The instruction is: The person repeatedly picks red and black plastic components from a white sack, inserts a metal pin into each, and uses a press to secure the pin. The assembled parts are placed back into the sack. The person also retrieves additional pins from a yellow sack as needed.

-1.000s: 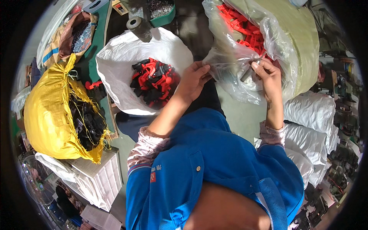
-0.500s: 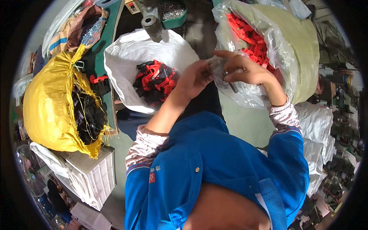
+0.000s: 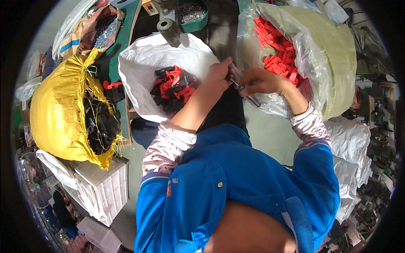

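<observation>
My left hand (image 3: 219, 74) is closed in a pinch at the right rim of the white sack; what its fingers hold is too small to make out. Close beside it, my right hand (image 3: 263, 81) grips a slim shiny metal tool (image 3: 254, 100), whose one end sticks out below the fingers. The two hands nearly meet at the fingertips. Red and black plastic parts (image 3: 173, 86) lie mixed inside the white sack (image 3: 139, 90), left of my left hand. Beyond my right hand, red plastic parts (image 3: 280, 52) fill a sack lined with clear plastic (image 3: 310, 67).
A yellow sack of black parts (image 3: 101, 122) lies at the left, near a red-and-black piece (image 3: 113, 85). Behind stand a brown paper bag (image 3: 82, 40), a metal machine head (image 3: 168, 31) and a green tray of small metal pieces (image 3: 194, 27). White bundles (image 3: 348, 143) are stacked at right.
My hands have come closer together. The right fingers, spread before, have closed on the metal tool and moved slightly lower; the left hand has shifted a little to the right.
</observation>
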`<state>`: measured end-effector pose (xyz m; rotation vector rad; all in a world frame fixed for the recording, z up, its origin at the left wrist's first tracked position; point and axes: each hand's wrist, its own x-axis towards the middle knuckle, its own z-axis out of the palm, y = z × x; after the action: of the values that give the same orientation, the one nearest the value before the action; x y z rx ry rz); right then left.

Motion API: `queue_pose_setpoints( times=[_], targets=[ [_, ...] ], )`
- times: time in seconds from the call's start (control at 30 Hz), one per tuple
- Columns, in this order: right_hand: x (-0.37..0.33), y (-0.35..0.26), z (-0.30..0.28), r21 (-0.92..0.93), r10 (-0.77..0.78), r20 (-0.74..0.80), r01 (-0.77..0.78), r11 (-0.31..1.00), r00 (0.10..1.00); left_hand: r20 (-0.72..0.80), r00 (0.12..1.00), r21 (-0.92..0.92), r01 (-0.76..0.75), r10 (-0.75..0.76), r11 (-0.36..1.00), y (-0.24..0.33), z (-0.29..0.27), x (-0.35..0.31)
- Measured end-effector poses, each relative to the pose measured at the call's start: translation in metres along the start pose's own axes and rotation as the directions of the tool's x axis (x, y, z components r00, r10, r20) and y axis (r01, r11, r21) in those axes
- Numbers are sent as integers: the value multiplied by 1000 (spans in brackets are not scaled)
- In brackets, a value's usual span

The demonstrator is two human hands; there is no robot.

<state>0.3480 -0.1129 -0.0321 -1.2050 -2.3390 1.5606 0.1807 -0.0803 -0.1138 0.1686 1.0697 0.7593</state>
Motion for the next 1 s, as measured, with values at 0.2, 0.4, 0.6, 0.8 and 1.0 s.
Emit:
queue_pose_setpoints(
  times=[0.2, 0.4, 0.6, 0.8, 1.0],
  targets=[
    [-1, 11, -4, 501, -19, 12, 10, 866, 1000, 178, 984, 32, -35, 29, 999, 17, 3, -2],
    [-15, 12, -10, 230, -40, -28, 45, 972, 999, 159, 987, -46, 48, -40, 998, 30, -18, -24],
    [-86, 26, -18, 209, 171, -255, -118, 971, 952, 228, 896, -304, -305, 380, 903, 125, -213, -109],
    [-49, -93, 7, -240, -143, -411, 44, 970, 900, -51, 803, -264, -584, 593, 768, 104, -197, -173],
    [15, -157, 40, -33, -363, -205, 364, 931, 909, 137, 752, -488, -516, 645, 705, 96, -187, -191]
  ],
)
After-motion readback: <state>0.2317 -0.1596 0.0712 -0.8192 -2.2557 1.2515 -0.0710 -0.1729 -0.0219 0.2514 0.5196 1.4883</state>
